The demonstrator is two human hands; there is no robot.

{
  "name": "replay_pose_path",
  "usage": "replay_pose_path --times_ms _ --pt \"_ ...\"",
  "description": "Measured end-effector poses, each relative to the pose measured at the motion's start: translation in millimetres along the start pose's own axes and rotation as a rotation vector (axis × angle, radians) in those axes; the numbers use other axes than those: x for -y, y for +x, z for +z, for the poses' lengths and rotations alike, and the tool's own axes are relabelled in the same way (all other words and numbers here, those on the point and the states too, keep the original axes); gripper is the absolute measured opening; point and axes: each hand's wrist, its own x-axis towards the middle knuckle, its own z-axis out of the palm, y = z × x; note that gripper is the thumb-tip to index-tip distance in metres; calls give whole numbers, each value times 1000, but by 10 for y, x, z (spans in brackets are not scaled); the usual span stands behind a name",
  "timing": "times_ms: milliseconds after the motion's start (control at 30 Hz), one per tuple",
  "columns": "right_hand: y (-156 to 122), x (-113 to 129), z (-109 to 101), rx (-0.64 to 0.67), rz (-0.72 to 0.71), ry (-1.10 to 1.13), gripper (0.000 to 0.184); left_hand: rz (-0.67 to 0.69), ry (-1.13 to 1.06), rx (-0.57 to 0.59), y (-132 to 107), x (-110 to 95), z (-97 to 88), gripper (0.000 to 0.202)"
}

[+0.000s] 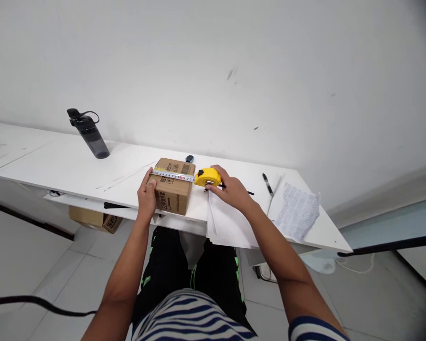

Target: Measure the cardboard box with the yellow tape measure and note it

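A small brown cardboard box (173, 194) with black print sits near the front edge of the white desk. Across its top runs the extended blade (172, 175) of a yellow tape measure (208, 176). My left hand (147, 196) grips the box's left side, its fingers at the blade's free end; the exact hold on the tip is hard to see. At the box's right edge, my right hand (230, 187) is closed around the tape measure's case. A thin black pen (251, 192) shows beside that hand; whether it is held or lying there, I cannot tell.
White paper sheets (230, 220) lie under my right forearm. Farther right are a black marker (267, 183) and a handwritten sheet (298, 210). A small dark round object (189, 158) lies behind the box. A dark bottle (90, 135) stands at the left, near the wall.
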Motion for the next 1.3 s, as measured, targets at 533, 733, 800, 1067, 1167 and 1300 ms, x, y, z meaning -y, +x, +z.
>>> replay_pose_path --times_ms 533,733,800,1067,1167,1300 --pt "1 27 -1 -11 -24 -78 66 -46 33 -4 -38 -79 -26 51" --pt "-97 -85 88 -2 37 -7 67 -24 0 -17 2 -34 13 51" --pt "-73 -75 47 -8 22 -14 66 -21 -10 -24 1 -23 13 52" --pt "81 121 -188 -32 -43 -143 65 -9 -19 -19 -4 -52 10 52" --pt "122 215 -213 10 -52 -168 64 -18 -24 -19 -8 -64 15 52" --pt "128 237 -170 30 -4 -115 64 -29 -14 -20 -10 -65 13 52"
